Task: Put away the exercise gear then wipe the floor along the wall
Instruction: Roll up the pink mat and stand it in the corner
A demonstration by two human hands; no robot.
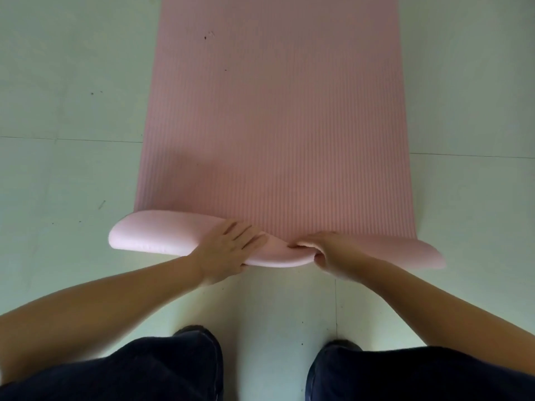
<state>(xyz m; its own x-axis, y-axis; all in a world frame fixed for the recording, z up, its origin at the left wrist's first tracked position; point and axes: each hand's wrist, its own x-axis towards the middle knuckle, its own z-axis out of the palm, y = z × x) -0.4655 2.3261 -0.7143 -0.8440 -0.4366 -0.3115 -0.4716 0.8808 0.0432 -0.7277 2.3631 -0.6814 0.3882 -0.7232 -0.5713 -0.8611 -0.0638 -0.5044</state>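
**Near end of the mat folded over under both hands**

My left hand [228, 250] lies flat, fingers straight, pressing the turned-over near edge of the pink ribbed foam exercise mat [272, 125]. My right hand [327, 250] curls its fingers and pinches that same smooth, rounded fold just beside the left. Beyond both hands the mat stretches away flat on the pale tiled floor [63, 175]. Below my wrists I see dark trouser knees [162, 371].
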